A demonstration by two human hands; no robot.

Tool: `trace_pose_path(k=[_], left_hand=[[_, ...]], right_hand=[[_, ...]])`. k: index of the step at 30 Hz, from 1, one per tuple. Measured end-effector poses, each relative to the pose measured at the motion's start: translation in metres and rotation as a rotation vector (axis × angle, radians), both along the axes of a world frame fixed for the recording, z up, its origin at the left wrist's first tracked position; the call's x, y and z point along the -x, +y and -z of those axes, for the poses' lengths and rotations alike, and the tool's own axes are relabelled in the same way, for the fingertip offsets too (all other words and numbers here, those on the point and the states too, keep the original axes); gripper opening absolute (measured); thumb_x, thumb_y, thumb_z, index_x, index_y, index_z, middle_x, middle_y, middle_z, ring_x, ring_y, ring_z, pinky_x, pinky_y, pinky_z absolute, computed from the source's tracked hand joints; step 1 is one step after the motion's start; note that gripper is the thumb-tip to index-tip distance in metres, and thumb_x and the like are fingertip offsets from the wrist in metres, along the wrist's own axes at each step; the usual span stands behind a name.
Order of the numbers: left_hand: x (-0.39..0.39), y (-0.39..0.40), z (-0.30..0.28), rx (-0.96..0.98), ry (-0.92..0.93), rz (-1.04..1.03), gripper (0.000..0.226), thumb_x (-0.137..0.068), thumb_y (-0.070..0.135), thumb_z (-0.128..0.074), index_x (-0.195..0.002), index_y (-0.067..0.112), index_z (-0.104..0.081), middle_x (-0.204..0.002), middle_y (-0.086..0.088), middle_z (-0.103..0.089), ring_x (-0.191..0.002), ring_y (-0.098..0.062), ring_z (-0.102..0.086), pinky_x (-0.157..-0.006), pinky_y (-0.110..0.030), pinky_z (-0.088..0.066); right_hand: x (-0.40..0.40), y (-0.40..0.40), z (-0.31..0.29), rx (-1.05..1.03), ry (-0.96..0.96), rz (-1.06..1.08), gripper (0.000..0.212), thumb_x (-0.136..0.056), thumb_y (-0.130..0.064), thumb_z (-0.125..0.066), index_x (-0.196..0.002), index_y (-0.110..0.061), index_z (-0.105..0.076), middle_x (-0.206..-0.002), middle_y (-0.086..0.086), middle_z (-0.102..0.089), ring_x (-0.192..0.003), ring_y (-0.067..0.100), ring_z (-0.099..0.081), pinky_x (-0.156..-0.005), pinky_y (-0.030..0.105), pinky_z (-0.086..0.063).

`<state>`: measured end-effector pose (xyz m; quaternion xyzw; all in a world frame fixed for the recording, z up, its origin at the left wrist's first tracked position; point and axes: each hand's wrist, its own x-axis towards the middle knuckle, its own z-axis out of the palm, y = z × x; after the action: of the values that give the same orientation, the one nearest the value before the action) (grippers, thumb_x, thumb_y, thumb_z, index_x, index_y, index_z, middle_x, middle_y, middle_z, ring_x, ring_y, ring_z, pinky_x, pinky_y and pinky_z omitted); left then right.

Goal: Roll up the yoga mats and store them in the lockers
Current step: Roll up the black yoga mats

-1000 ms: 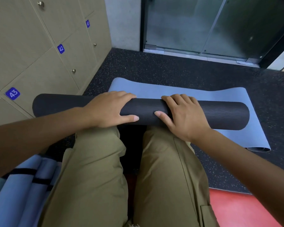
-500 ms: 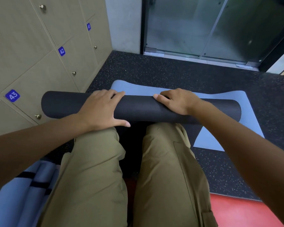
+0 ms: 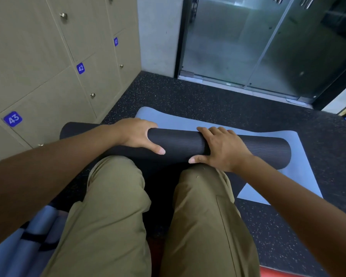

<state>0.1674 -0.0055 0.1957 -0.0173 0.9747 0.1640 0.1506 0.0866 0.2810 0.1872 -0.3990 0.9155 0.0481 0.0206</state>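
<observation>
Beside the beige numbered lockers (image 3: 48, 76), on the speckled black floor, a ribbed black rolled yoga mat (image 3: 238, 148) is seen from the head view lying across a flat blue-grey mat (image 3: 188, 122). It is gripped by the left hand (image 3: 136, 134) and the right hand (image 3: 222, 148), fingers curled over it, thumbs underneath.

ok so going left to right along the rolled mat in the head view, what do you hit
lockers → rolled mat's left end → left hand → bare stretch of roll → right hand → roll's right end → unrolled blue mat → dark floor
</observation>
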Motion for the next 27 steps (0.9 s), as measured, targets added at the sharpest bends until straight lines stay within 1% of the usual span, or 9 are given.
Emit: trace_pose_path(k=[5, 8, 10, 15, 17, 20, 21, 24, 27], left_hand=[[0.012, -0.002, -0.002, -0.086, -0.129, 0.022, 0.06, -0.067, 0.082, -0.071, -0.103, 0.035, -0.061, -0.099, 0.017, -0.066, -0.094, -0.006, -0.061, -0.08, -0.03, -0.047], [0.014, -0.002, 0.003, -0.048, -0.105, 0.031, 0.064, -0.062, 0.085, -0.072, -0.102, 0.036, -0.059, -0.098, 0.017, -0.065, -0.093, -0.008, -0.062, -0.08, -0.031, -0.048], [0.012, -0.001, 0.009, 0.043, -0.032, 0.054, 0.076, -0.056, 0.09, -0.068, -0.108, 0.038, -0.055, -0.102, 0.017, -0.063, -0.096, -0.01, -0.061, -0.083, -0.036, -0.05], [0.008, 0.003, 0.034, 0.287, 0.194, 0.169, 0.115, -0.052, 0.096, -0.062, -0.146, 0.035, -0.036, -0.128, 0.009, -0.056, -0.114, -0.019, -0.058, -0.093, -0.041, -0.05], [0.007, 0.004, 0.046, 0.332, 0.24, 0.169, 0.125, -0.052, 0.097, -0.06, -0.153, 0.03, -0.029, -0.132, 0.006, -0.057, -0.117, -0.021, -0.059, -0.096, -0.04, -0.048], [0.01, 0.004, 0.059, 0.342, 0.288, 0.141, 0.115, -0.053, 0.097, -0.06, -0.145, 0.031, -0.037, -0.118, 0.006, -0.061, -0.106, -0.022, -0.063, -0.09, -0.038, -0.048], [0.013, 0.003, 0.061, 0.336, 0.301, 0.137, 0.109, -0.054, 0.096, -0.06, -0.139, 0.032, -0.041, -0.111, 0.007, -0.062, -0.101, -0.022, -0.064, -0.086, -0.038, -0.049], [0.019, -0.001, 0.061, 0.337, 0.322, 0.147, 0.098, -0.058, 0.095, -0.059, -0.132, 0.033, -0.044, -0.104, 0.008, -0.061, -0.094, -0.022, -0.065, -0.078, -0.037, -0.047], [0.022, -0.003, 0.058, 0.342, 0.34, 0.115, 0.092, -0.06, 0.093, -0.059, -0.129, 0.033, -0.045, -0.104, 0.008, -0.061, -0.093, -0.023, -0.065, -0.072, -0.036, -0.045]], right_hand=[[0.015, -0.005, 0.004, 0.089, -0.053, 0.016, 0.094, -0.066, -0.097, -0.05, -0.131, -0.03, -0.051, -0.111, -0.005, -0.063, -0.107, 0.021, -0.057, -0.091, 0.039, -0.044], [0.027, -0.009, 0.0, 0.086, -0.17, 0.065, 0.083, -0.062, -0.098, -0.054, -0.119, -0.038, -0.054, -0.103, -0.011, -0.064, -0.1, 0.017, -0.059, -0.085, 0.039, -0.049], [0.037, -0.014, -0.001, 0.059, -0.267, 0.107, 0.079, -0.059, -0.097, -0.057, -0.113, -0.04, -0.056, -0.1, -0.013, -0.064, -0.097, 0.017, -0.059, -0.085, 0.039, -0.05], [0.065, -0.025, 0.002, 0.025, -0.506, 0.154, 0.065, -0.06, -0.091, -0.066, -0.099, -0.038, -0.062, -0.102, -0.016, -0.062, -0.102, 0.017, -0.059, -0.093, 0.04, -0.048], [0.075, -0.027, 0.006, 0.008, -0.579, 0.19, 0.077, -0.055, -0.093, -0.066, -0.109, -0.038, -0.065, -0.114, -0.014, -0.064, -0.11, 0.018, -0.059, -0.102, 0.044, -0.046], [0.084, -0.032, 0.009, -0.048, -0.65, 0.235, 0.113, -0.045, -0.1, -0.063, -0.136, -0.033, -0.059, -0.135, -0.011, -0.057, -0.126, 0.02, -0.053, -0.113, 0.048, -0.039], [0.085, -0.034, 0.009, -0.064, -0.667, 0.238, 0.113, -0.046, -0.1, -0.063, -0.136, -0.032, -0.058, -0.136, -0.011, -0.056, -0.127, 0.02, -0.053, -0.113, 0.048, -0.039], [0.085, -0.036, 0.007, -0.053, -0.658, 0.191, 0.088, -0.055, -0.098, -0.059, -0.117, -0.036, -0.061, -0.12, -0.013, -0.06, -0.117, 0.019, -0.058, -0.107, 0.046, -0.044], [0.079, -0.033, 0.006, -0.042, -0.457, 0.092, 0.09, -0.06, -0.097, -0.057, -0.128, -0.038, -0.053, -0.121, -0.01, -0.061, -0.117, 0.021, -0.058, -0.102, 0.043, -0.046]])
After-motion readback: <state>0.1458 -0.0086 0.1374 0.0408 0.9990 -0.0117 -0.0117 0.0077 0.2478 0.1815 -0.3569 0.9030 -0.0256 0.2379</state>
